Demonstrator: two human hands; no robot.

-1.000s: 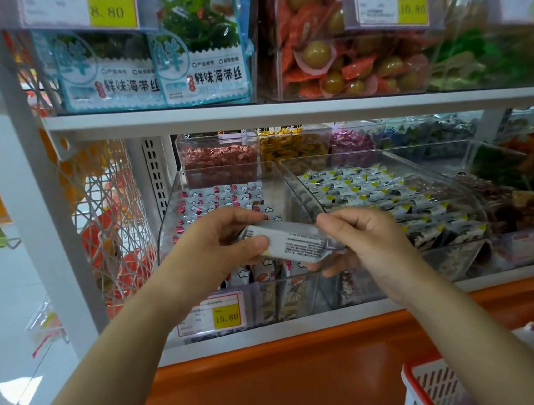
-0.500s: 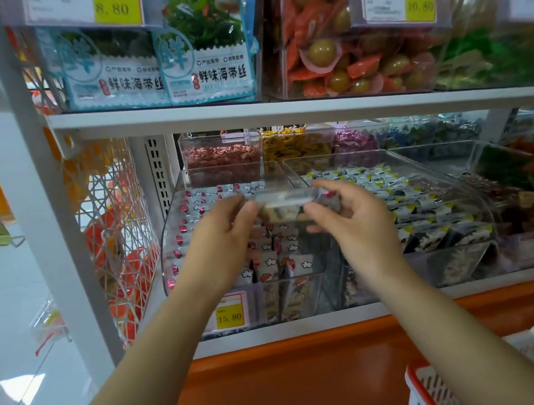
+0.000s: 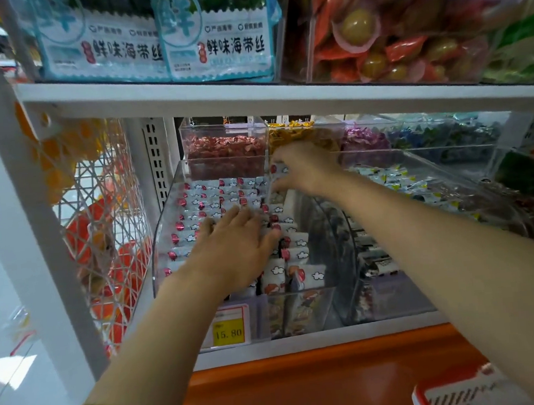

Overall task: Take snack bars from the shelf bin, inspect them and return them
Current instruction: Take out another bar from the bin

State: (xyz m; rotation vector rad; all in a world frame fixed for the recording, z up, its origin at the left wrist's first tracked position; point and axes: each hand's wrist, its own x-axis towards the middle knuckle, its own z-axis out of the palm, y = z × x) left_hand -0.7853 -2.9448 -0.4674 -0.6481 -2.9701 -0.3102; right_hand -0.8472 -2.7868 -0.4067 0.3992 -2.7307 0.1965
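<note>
While the head view is looking down into the clear bin [image 3: 164, 231], the left hand [image 3: 231, 251] is lying flat, fingers straight, on the rows of bars [image 3: 200, 205] near the bin's front. The right hand [image 3: 305, 169] is reaching to the bin's rear right corner, fingers and thumb pinching one bar [image 3: 278, 170] just above the rows. Judged from this, inspection is ending and the return is under way; the bar is not yet released, and further bars may be waiting.
</note>
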